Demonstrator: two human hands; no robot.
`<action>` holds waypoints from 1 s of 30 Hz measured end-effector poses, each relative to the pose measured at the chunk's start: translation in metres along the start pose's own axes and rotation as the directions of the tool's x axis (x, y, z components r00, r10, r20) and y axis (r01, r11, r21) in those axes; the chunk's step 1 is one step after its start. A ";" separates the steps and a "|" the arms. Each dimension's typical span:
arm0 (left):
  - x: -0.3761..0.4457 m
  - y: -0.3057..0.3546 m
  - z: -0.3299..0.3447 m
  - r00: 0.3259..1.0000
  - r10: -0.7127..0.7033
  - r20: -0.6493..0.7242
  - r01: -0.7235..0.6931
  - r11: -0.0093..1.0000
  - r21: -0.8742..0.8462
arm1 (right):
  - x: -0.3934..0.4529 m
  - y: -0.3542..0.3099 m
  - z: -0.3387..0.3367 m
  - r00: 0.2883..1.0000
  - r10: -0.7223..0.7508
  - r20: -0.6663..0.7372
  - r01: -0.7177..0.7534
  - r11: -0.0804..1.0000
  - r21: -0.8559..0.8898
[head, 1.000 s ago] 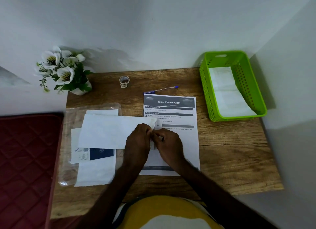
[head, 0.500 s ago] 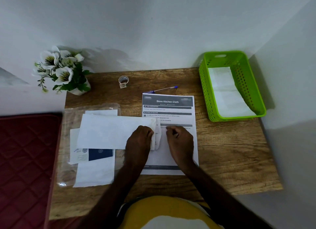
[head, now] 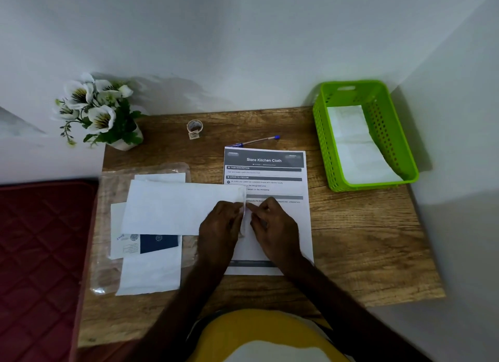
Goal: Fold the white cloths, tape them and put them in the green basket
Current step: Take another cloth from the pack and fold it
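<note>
A long white cloth (head: pixel 172 207) lies across the desk's left half, its right end rolled or folded up. My left hand (head: pixel 220 224) presses on that end and my right hand (head: pixel 272 221) pinches its edge from the right, the fingertips almost touching. Below it lies another white cloth (head: pixel 151 272). The green basket (head: pixel 322 143) stands at the back right and holds folded white cloths (head: pixel 356 145). A small tape roll (head: pixel 194 128) stands at the back middle of the desk.
A printed instruction sheet (head: pixel 280 170) lies under my hands, a blue pen (head: pixel 256 140) behind it. A flower pot (head: pixel 102 113) occupies the back left corner. A clear plastic bag (head: pixel 108 253) and a card (head: pixel 143 244) lie under the cloths. A red cushion (head: pixel 37 253) borders the desk's left side.
My right hand moved away to the right, then came back to the cloth's folded end. My left hand stayed on the cloth.
</note>
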State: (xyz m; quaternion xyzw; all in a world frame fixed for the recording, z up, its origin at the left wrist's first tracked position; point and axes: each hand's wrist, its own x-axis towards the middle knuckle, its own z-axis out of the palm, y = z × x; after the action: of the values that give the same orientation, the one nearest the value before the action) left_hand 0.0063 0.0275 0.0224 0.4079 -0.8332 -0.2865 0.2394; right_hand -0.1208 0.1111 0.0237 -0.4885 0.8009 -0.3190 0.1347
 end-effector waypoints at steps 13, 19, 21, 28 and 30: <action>-0.005 -0.010 -0.004 0.997 0.077 -0.022 -0.072 0.981 0.180 | 0.002 -0.005 0.003 0.993 -0.111 0.051 0.118 0.980 -0.160; -0.012 -0.014 -0.006 0.990 0.141 0.027 -0.142 0.941 0.306 | 0.006 -0.006 0.008 0.988 -0.095 0.122 0.128 0.943 -0.308; -0.014 -0.013 -0.007 0.989 0.144 0.039 -0.149 0.936 0.319 | 0.012 -0.011 0.009 0.986 -0.073 0.149 0.121 0.928 -0.352; -0.013 -0.015 -0.009 0.990 0.127 0.069 -0.142 0.941 0.306 | 0.033 -0.023 0.000 0.959 0.066 0.277 0.053 0.914 -0.402; -0.012 -0.016 -0.010 0.989 0.127 0.073 -0.142 0.949 0.282 | 0.035 -0.023 0.001 0.954 0.072 0.291 0.053 0.915 -0.400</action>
State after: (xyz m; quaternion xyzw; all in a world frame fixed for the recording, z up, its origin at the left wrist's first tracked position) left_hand 0.0285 0.0263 0.0167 0.3726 -0.8979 -0.1569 0.1743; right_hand -0.1209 0.0729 0.0408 -0.5443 0.8220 -0.0687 0.1525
